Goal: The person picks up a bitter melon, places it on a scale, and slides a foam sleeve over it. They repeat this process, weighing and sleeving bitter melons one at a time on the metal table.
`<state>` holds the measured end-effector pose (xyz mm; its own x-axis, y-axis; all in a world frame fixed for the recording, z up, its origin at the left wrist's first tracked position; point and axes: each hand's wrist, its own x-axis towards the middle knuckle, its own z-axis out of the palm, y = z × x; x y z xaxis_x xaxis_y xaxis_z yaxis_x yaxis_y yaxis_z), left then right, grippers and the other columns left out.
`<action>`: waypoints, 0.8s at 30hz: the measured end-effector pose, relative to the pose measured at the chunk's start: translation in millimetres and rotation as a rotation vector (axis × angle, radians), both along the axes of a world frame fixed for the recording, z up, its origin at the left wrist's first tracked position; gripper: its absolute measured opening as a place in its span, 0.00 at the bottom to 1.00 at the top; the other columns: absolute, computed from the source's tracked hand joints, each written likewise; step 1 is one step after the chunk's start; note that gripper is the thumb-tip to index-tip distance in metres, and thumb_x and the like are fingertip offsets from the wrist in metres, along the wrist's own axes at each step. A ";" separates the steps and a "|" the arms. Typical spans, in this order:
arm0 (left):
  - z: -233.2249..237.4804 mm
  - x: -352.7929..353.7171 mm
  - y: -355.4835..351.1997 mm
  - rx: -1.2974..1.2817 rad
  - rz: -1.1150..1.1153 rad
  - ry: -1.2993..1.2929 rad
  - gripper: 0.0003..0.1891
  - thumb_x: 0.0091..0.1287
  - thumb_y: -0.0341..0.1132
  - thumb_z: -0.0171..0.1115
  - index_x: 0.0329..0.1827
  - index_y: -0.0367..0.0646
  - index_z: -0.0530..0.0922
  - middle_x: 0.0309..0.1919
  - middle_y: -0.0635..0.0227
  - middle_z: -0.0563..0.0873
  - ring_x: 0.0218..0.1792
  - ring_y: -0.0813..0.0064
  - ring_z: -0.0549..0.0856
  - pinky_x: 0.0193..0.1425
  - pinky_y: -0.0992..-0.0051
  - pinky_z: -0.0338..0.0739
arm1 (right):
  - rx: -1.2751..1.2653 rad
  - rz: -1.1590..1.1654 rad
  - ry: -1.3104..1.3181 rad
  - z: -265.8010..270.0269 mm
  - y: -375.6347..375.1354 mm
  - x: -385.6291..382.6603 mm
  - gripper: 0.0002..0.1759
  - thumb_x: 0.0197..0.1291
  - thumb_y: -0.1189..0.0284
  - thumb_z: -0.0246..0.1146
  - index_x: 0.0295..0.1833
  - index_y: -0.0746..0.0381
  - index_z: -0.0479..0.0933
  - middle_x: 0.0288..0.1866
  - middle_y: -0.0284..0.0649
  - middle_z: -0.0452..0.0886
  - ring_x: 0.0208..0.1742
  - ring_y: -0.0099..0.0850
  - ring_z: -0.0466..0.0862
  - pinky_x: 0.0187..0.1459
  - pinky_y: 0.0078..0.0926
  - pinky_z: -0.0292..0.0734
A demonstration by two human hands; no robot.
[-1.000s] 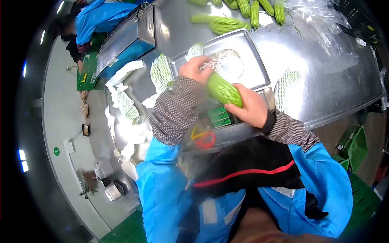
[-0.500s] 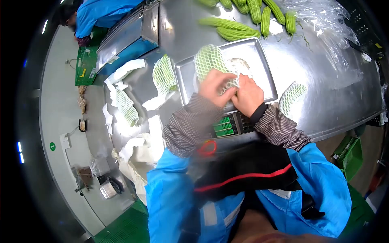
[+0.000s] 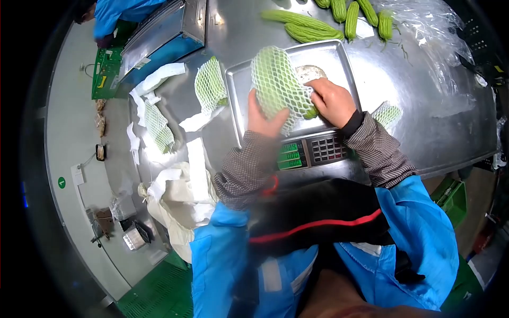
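A pale green bitter melon in a white foam net (image 3: 277, 79) is held above the metal scale tray (image 3: 350, 79). My left hand (image 3: 263, 119), slightly blurred, grips it from the lower left, thumb and fingers on opposite sides. At the lower right end, my right hand (image 3: 335, 102) pinches the edge of the net, where a bit of bare green melon shows. Behind the right hand, a round whitish patch (image 3: 310, 73) lies on the tray; I cannot make out what it is. The scale's green display (image 3: 290, 156) and keypad (image 3: 327, 149) sit just below the tray.
Netted melons lie left (image 3: 210, 84), far left (image 3: 158, 125) and right (image 3: 387, 114). Several bare bitter melons (image 3: 310, 33) rest at the back, beside clear plastic film (image 3: 424, 37). A cream bag (image 3: 177, 212) lies front left. Another person's blue sleeve (image 3: 124, 13) shows top left.
My hands have moved apart from being close together at the net's end. The left has shifted left and down along the melon, and more of the netted melon shows.
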<state>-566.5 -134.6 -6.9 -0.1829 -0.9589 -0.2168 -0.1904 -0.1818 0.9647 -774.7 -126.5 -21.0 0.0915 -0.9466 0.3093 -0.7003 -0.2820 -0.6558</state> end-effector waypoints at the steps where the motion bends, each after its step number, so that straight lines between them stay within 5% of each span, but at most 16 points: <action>1: 1.5 0.1 0.6 -0.021 -0.009 -0.023 0.50 0.58 0.35 0.70 0.76 0.42 0.43 0.52 0.51 0.75 0.48 0.67 0.82 0.48 0.69 0.82 | -0.034 -0.048 0.008 -2.0 6.4 -0.2 0.11 0.58 0.72 0.62 0.47 0.62 0.77 0.36 0.45 0.81 0.34 0.42 0.82 0.37 0.35 0.77; 7: 22.0 -11.9 21.7 -0.674 -0.160 -0.723 0.56 0.39 0.46 0.80 0.72 0.40 0.58 0.62 0.42 0.63 0.65 0.47 0.64 0.69 0.54 0.62 | 0.000 -0.166 -0.052 11.4 43.0 -4.8 0.06 0.56 0.74 0.62 0.39 0.61 0.77 0.26 0.45 0.79 0.27 0.41 0.81 0.29 0.35 0.76; 12: 21.2 -40.8 18.2 -0.839 -0.173 -0.857 0.51 0.38 0.48 0.80 0.69 0.47 0.64 0.64 0.39 0.64 0.62 0.42 0.67 0.61 0.50 0.66 | -0.189 -0.111 0.084 23.0 39.4 -7.2 0.08 0.52 0.76 0.65 0.38 0.61 0.75 0.28 0.43 0.80 0.30 0.40 0.82 0.31 0.34 0.77; 15: 12.5 -29.6 13.1 -0.758 -0.128 -0.824 0.48 0.42 0.46 0.78 0.69 0.44 0.63 0.63 0.37 0.64 0.62 0.39 0.66 0.63 0.48 0.64 | -0.163 -0.104 0.158 20.9 51.1 -22.2 0.07 0.54 0.75 0.64 0.39 0.61 0.75 0.28 0.43 0.80 0.30 0.41 0.82 0.31 0.35 0.77; 19: 2.3 -28.1 17.9 -0.732 -0.118 -0.664 0.48 0.47 0.44 0.75 0.71 0.43 0.60 0.63 0.38 0.64 0.63 0.40 0.66 0.66 0.50 0.63 | 0.043 0.182 0.136 12.7 61.2 -12.6 0.12 0.60 0.70 0.63 0.47 0.63 0.75 0.29 0.45 0.81 0.31 0.38 0.83 0.33 0.32 0.77; 22: 7.0 -6.6 8.4 -0.474 -0.067 -0.334 0.47 0.52 0.42 0.72 0.74 0.43 0.54 0.65 0.41 0.63 0.66 0.49 0.67 0.65 0.54 0.67 | 0.400 -0.081 -0.390 19.2 40.8 -25.3 0.17 0.63 0.60 0.60 0.49 0.62 0.76 0.26 0.42 0.82 0.30 0.39 0.84 0.33 0.34 0.77; 24: 1.0 9.5 -12.8 -0.122 0.109 0.052 0.47 0.57 0.41 0.69 0.76 0.45 0.50 0.67 0.44 0.62 0.68 0.56 0.67 0.64 0.58 0.71 | 0.333 -0.216 -0.326 25.1 16.7 -33.8 0.24 0.67 0.54 0.55 0.54 0.64 0.74 0.28 0.47 0.83 0.32 0.42 0.85 0.37 0.36 0.78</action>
